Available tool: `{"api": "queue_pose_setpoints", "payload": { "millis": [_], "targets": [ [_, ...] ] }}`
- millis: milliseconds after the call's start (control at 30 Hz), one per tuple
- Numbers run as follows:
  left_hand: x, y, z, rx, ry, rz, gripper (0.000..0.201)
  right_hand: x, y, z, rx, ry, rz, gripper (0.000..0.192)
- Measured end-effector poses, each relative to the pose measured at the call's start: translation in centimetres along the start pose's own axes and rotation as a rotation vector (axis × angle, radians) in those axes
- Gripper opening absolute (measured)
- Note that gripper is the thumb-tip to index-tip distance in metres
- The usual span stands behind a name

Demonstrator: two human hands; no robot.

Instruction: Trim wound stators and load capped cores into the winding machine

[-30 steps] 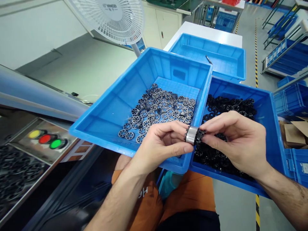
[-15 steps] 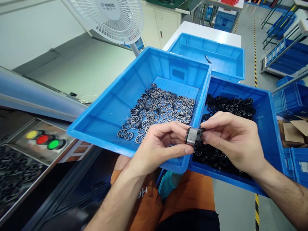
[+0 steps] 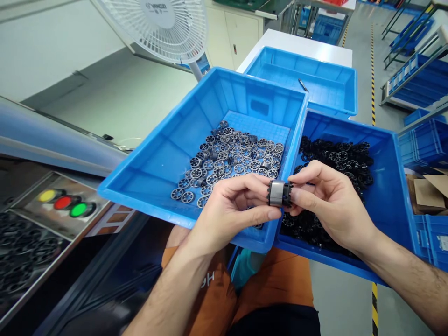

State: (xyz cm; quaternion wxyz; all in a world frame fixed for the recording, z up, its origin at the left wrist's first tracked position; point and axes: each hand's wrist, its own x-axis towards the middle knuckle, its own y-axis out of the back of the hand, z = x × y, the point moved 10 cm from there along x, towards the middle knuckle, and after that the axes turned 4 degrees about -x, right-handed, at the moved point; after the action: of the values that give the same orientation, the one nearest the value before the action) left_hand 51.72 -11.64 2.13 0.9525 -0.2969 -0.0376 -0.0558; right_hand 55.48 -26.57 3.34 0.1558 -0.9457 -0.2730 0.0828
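Note:
Between thumb and fingers, my left hand [image 3: 229,203] grips a small motor stator core [image 3: 276,193], a grey metal cylinder with a black toothed edge on its left side. A black plastic end piece [image 3: 288,194] with teeth sits against its right side, pinched by the closed fingertips of my right hand [image 3: 331,203]. Whether that piece is fully seated I cannot tell. Both hands are above the shared edge of two blue bins. Many stator cores [image 3: 238,157] lie in the left bin [image 3: 161,161]; black plastic pieces [image 3: 345,151] are heaped in the right bin [image 3: 385,200].
Behind stands another blue bin [image 3: 325,88] with a pen [image 3: 303,85] on its rim, on a white table [image 3: 280,39]. At the left are a fan [image 3: 164,28] and a button panel [image 3: 63,202]. Blue crates [image 3: 432,144] stand on the right.
The stator core has shifted slightly left and levelled out. My right hand has moved a little up and left with the end piece; both hands keep their hold.

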Motion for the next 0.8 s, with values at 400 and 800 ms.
{"api": "queue_pose_setpoints", "payload": {
  "millis": [400,800],
  "targets": [
    [-0.4,-0.5,0.8,0.182,-0.035,0.031,0.029,-0.5,0.2,-2.1,-0.273,0.229,0.042,0.019],
    [-1.2,-0.5,0.7,0.231,-0.028,0.048,0.02,0.9,0.2,-1.0,-0.29,0.139,-0.075,0.016]
  ]
}}
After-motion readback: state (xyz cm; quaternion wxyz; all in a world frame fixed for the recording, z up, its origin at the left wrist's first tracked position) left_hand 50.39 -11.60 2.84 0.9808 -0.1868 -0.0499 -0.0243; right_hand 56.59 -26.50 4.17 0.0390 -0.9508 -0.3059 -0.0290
